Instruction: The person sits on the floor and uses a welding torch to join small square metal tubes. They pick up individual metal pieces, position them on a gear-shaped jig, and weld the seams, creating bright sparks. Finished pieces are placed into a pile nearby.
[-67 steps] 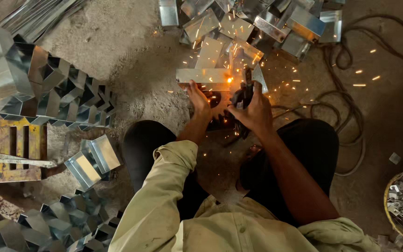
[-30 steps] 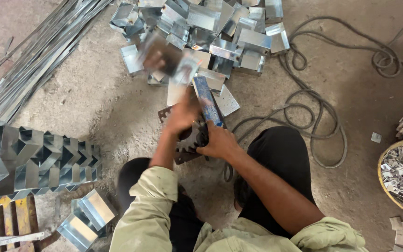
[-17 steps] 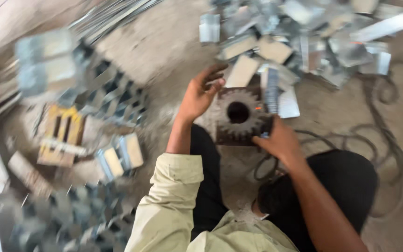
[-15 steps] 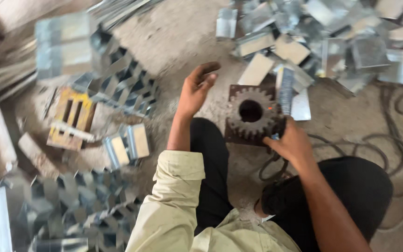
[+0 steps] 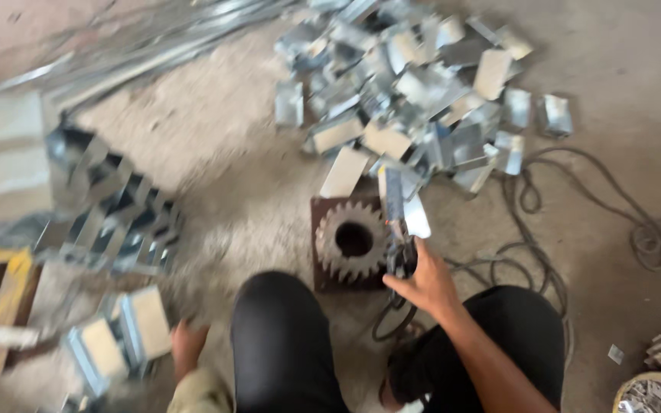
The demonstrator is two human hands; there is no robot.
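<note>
Big heap of bent metal brackets ahead of me on the concrete floor. Nearer, the toothed gear lies flat on its rusty plate between my knees. My right hand is wrapped around a dark tool just beside it. My left hand reaches low beside folded brackets, fingers seemingly loose; it's blurred.

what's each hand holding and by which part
Right hand grips a dark tool at its lower end. Left hand holds nothing, resting beside metal boxes.
</note>
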